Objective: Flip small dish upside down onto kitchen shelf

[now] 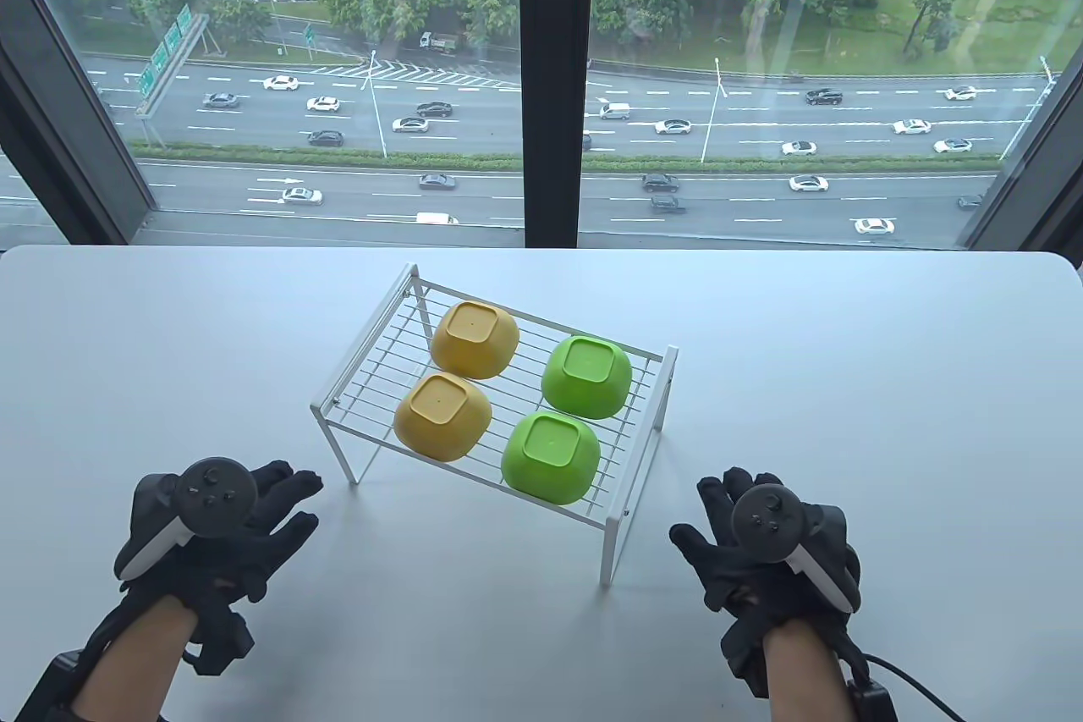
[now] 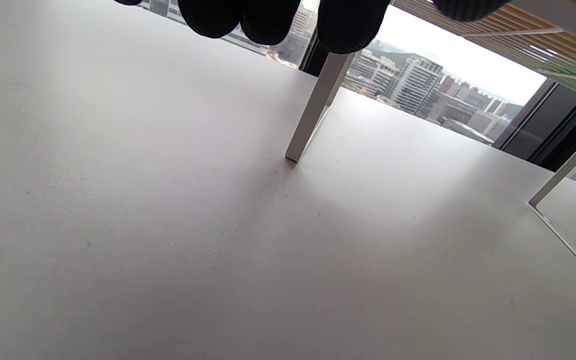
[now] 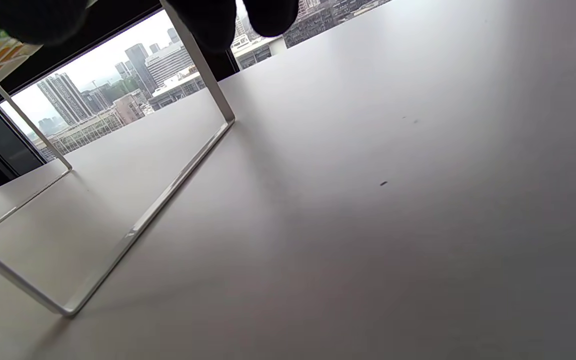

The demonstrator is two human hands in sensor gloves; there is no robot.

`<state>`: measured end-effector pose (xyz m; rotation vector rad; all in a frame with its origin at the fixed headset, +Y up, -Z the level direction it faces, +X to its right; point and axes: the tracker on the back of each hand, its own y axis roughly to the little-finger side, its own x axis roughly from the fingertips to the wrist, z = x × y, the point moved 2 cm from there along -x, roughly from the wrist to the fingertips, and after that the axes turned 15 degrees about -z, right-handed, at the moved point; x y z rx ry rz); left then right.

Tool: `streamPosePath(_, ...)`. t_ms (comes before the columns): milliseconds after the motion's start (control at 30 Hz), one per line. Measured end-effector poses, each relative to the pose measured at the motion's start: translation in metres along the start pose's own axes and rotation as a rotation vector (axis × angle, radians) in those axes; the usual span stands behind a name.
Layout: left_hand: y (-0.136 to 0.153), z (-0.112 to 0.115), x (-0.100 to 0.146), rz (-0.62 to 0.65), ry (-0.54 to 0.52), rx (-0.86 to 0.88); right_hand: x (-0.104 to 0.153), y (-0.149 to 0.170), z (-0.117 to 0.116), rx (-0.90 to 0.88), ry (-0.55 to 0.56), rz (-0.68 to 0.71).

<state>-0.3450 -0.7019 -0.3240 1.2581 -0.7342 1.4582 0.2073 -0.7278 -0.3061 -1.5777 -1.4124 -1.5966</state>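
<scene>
Table view shows me four small dishes upside down on the kitchen shelf [image 1: 372, 383]: two yellow dishes [image 1: 442, 416] to the left, two green dishes [image 1: 551, 456] to the right. My left hand [image 1: 222, 531] and right hand [image 1: 761, 548] hover empty, fingers relaxed, flanking the rack. I judge the flipping done, though rims are hard to see; next I'd simply withdraw

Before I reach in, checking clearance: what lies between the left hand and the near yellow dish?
Only the white wire shelf's leg and bare table, in the table view.
</scene>
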Motion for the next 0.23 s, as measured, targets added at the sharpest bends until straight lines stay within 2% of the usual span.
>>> streamPosePath(133,0.0054,-0.0005,-0.0020,-0.004,-0.002,0.029,0.0036,0.0076,0.0074,-0.078,0.016,-0.006)
streamPosePath(233,0.0083,-0.0052,-0.0026,0.003,-0.055,0.027,0.0066,0.0106,0.0100,-0.093,0.014,-0.008)
